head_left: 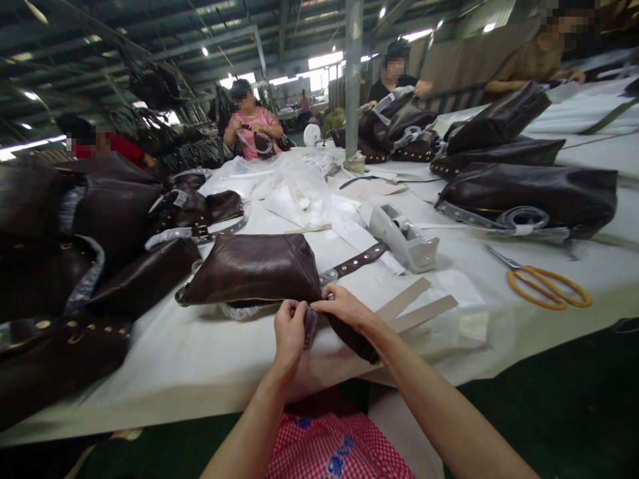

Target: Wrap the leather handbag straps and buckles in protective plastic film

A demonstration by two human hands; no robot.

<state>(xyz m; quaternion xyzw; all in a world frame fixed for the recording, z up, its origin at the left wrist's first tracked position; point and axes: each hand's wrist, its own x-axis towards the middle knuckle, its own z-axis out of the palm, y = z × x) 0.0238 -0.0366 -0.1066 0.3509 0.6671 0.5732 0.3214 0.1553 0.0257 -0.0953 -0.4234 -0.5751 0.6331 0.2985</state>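
A dark brown leather bag (254,269) lies on its side before me, its gold zipper along the near edge. By its near right corner, my left hand (291,329) pinches a studded bag strap (310,326) that looks covered in clear plastic. My right hand (344,306) is closed at the upper end of the same strap, fingertips almost touching the left ones; the exact grip is partly hidden. Below the right wrist hangs a dark leather piece (354,338). A belt-like strap with eyelets (362,259) stretches from behind the bag toward the tape dispenser (404,236).
Orange-handled scissors (546,286) lie at right, near grey-brown strips (419,313). Dark bags are piled at left (114,219) and right (529,193). Plastic wrapping (299,189) covers the table's middle around a metal post (354,80). Several people work across the white-covered table.
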